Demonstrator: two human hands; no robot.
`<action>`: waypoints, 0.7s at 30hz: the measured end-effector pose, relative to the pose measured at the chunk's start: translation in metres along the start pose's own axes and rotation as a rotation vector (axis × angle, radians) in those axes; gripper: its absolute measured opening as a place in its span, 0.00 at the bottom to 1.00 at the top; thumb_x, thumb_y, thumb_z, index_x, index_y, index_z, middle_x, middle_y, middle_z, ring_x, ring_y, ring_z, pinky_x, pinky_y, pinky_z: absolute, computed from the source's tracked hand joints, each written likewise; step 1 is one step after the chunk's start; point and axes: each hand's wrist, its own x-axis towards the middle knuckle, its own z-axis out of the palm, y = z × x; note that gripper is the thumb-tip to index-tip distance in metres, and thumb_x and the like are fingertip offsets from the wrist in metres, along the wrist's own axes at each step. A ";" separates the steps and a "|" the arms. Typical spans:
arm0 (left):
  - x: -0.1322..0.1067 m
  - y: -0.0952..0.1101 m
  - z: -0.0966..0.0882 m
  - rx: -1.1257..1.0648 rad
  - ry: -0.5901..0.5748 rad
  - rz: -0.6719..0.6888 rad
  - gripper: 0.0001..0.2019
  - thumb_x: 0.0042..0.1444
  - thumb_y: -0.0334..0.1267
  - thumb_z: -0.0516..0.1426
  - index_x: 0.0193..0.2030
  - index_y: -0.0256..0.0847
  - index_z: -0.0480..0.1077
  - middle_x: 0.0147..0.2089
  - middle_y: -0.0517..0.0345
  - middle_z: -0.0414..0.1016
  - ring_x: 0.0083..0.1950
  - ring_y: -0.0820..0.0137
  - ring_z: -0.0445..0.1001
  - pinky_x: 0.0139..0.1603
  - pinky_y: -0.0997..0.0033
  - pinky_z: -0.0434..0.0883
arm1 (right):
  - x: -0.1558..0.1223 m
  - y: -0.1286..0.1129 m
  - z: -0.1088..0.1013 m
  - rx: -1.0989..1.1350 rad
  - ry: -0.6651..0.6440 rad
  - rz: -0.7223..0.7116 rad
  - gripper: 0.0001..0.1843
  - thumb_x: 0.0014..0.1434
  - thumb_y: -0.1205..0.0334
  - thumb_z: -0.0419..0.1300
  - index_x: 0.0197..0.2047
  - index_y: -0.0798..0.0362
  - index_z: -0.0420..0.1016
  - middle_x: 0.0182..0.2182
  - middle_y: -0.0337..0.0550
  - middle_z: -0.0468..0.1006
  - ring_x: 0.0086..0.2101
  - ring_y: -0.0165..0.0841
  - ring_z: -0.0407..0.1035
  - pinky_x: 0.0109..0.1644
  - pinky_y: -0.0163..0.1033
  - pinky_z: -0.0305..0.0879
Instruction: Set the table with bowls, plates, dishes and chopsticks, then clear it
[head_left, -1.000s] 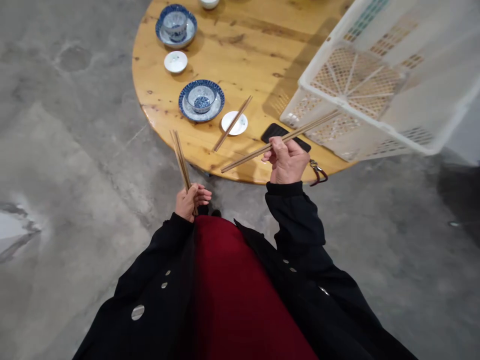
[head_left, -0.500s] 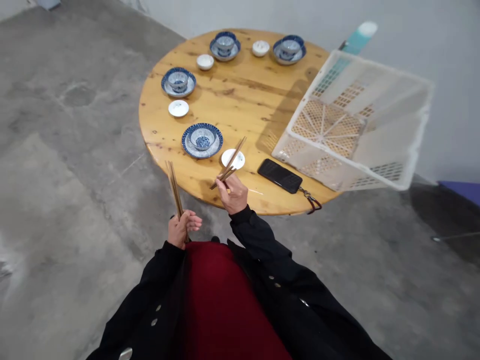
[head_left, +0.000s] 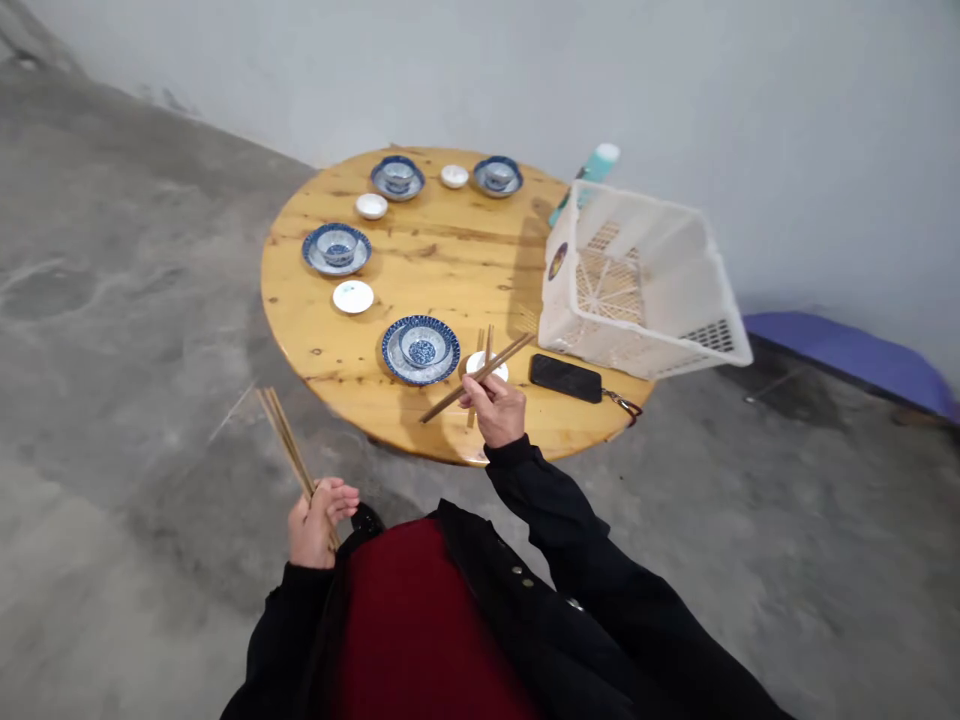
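Note:
My left hand (head_left: 315, 525), in front of the round table's near-left edge, is closed around a bundle of brown chopsticks (head_left: 286, 435), its fingertips partly extended. Over the near edge, my right hand (head_left: 496, 408) pinches more chopsticks (head_left: 444, 403), slanting up to the right above a small white dish (head_left: 491, 367). Other thin sticks (head_left: 471, 416) show beneath, running roughly away from me by the dish. My fingers partly hide them, so I cannot tell whether they rest on it. Left of the dish is a blue-patterned plate (head_left: 391, 362) with a bowl (head_left: 424, 345) on it.
The wooden table (head_left: 442, 275) also carries other plate-and-bowl sets (head_left: 337, 248) and small white dishes (head_left: 352, 297). A white plastic crate (head_left: 592, 345) stands at the right, a teal object (head_left: 592, 172) behind it. A black phone (head_left: 565, 378) with a strap lies near the edge.
The view has shifted, showing more wall. The right hand's chopsticks lie flatter across the dish, and separate sticks show beneath them. My left hand with its bundle has shifted left in view.

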 end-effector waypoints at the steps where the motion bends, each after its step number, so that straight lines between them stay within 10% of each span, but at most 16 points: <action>1: 0.008 0.006 -0.010 0.009 -0.004 -0.005 0.23 0.42 0.53 0.66 0.36 0.35 0.70 0.26 0.52 0.79 0.27 0.67 0.77 0.29 0.71 0.73 | 0.005 -0.009 0.012 0.064 0.026 0.030 0.15 0.58 0.48 0.60 0.33 0.52 0.77 0.22 0.39 0.75 0.23 0.33 0.72 0.31 0.38 0.73; 11: 0.046 0.036 -0.076 0.015 0.057 -0.047 0.21 0.43 0.51 0.64 0.35 0.35 0.70 0.27 0.52 0.78 0.27 0.67 0.77 0.29 0.70 0.73 | 0.032 -0.045 0.110 0.327 -0.101 0.234 0.16 0.47 0.48 0.68 0.25 0.53 0.76 0.17 0.37 0.74 0.20 0.30 0.71 0.27 0.36 0.75; 21: 0.105 0.068 -0.115 -0.046 0.183 -0.069 0.21 0.41 0.51 0.65 0.35 0.36 0.69 0.25 0.55 0.78 0.26 0.70 0.76 0.29 0.72 0.73 | 0.140 -0.019 0.207 0.431 -0.267 0.574 0.08 0.50 0.70 0.68 0.24 0.60 0.73 0.16 0.40 0.73 0.17 0.24 0.67 0.22 0.27 0.70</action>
